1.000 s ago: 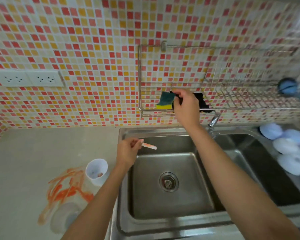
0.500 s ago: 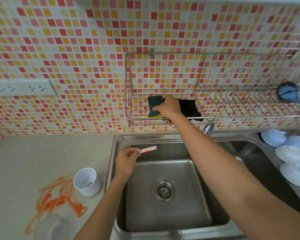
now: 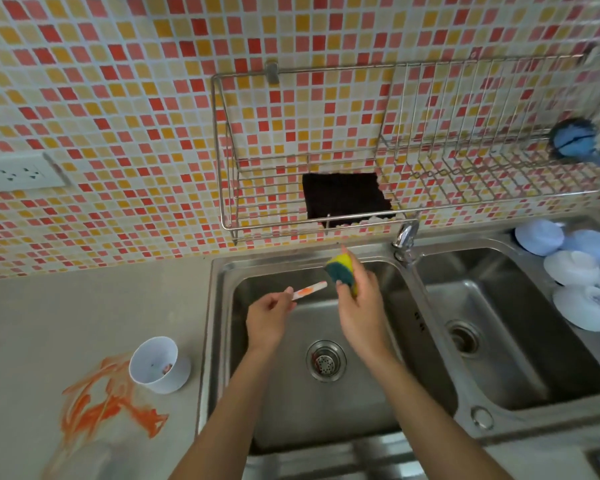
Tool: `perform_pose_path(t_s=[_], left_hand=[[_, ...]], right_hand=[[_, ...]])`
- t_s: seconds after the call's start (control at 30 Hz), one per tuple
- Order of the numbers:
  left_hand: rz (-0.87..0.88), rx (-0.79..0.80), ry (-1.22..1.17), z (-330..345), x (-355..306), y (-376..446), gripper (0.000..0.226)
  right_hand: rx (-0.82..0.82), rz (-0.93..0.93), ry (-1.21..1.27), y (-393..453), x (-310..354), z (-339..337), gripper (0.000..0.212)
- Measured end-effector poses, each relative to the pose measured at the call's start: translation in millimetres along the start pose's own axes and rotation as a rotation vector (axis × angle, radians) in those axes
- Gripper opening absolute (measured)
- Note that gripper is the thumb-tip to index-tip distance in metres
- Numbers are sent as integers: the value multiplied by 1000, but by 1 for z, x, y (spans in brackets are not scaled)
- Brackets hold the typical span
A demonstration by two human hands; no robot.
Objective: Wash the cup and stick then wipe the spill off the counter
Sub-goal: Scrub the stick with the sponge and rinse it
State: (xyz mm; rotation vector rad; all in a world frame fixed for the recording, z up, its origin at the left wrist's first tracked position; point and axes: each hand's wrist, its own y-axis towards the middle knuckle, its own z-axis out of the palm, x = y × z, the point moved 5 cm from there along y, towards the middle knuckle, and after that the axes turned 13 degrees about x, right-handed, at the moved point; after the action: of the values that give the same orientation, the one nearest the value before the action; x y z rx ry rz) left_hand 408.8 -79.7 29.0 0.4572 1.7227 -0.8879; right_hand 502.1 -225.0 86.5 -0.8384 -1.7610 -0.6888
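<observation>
Over sink basin (image 3: 326,410): left hand (image 3: 269,318) is pinching stained stick (image 3: 309,290); right hand (image 3: 359,306) is gripping yellow-green sponge (image 3: 341,270).

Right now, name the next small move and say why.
Probably bring the sponge in the right hand against the stick pinched by the left hand: both are over the sink, close but apart, and the stick shows orange residue.

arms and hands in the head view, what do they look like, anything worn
Both forearms are bare as far as the frame shows, with no sleeves in view. The left hand and right hand wear no gloves, and no watch, ring or bracelet is visible.
</observation>
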Motion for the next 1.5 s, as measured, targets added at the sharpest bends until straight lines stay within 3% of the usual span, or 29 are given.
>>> perform_pose_path(t_s=[0.17, 0.4, 0.53, 0.67, 0.8, 0.97, 1.1, 1.27, 1.4, 1.5], left_hand=[[5, 30, 69, 9, -1, 7, 28], [52, 8, 74, 12, -11, 15, 31], [51, -7, 39, 18, -7, 13, 26], [77, 20, 57, 26, -6, 12, 29], [67, -4, 96, 26, -6, 6, 28], [77, 5, 90, 23, -6, 5, 23], [90, -5, 69, 24, -6, 1, 27], [127, 40, 137, 24, -9, 2, 25], [137, 19, 131, 23, -11, -1, 25], [159, 41, 126, 19, -10, -1, 24]], right_hand=[[-77, 10, -353, 14, -38, 18, 48], [94, -133, -707, 11, -62, 45, 48], [6, -33, -702, 19, -70, 26, 44], [89, -140, -726, 7, -59, 40, 45], [-41, -7, -711, 17, -67, 23, 43], [27, -201, -686, -4, -47, 43, 45], [-80, -32, -659, 12, -63, 23, 44], [12, -189, -696, -8, -46, 41, 46], [-69, -52, -674, 5, -59, 19, 43], [-10, -141, -703, -7, -50, 28, 44]])
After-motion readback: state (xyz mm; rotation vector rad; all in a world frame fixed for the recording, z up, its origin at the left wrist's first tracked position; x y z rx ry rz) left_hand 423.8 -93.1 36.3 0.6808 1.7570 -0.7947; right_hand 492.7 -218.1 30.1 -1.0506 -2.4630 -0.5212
